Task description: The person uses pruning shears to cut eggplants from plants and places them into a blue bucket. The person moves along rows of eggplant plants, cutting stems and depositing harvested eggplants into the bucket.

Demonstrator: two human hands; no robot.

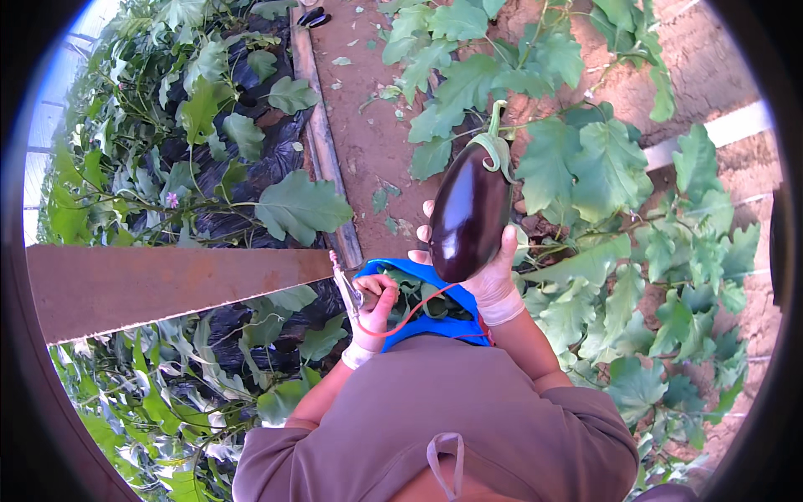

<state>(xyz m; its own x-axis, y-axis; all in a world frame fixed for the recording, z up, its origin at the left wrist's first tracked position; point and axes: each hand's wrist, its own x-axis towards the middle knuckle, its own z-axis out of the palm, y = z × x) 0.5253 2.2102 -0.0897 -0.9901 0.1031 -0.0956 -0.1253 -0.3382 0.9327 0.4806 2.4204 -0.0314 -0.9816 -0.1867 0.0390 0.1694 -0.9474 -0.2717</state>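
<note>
My right hand (492,276), in a thin whitish glove, holds a large, glossy dark purple eggplant (467,213) from below. Its green calyx and stem (494,135) point away from me. My left hand (376,304), also gloved, is closed around a slim metal hand tool (346,285) that looks like pruning snips. From the tool a red cord (414,312) curves across to my right side. Between both hands, at my waist, a blue bag (439,327) gapes with green leaves or calyxes inside; its depth is hidden.
Leafy eggplant plants (213,125) line the left, over black plastic film (276,147). More plants (602,169) grow on the right beside an earthen wall (709,56). A bare soil path (364,113) runs ahead, with picked eggplants (313,19) far off. A wide brown beam (182,282) crosses at left.
</note>
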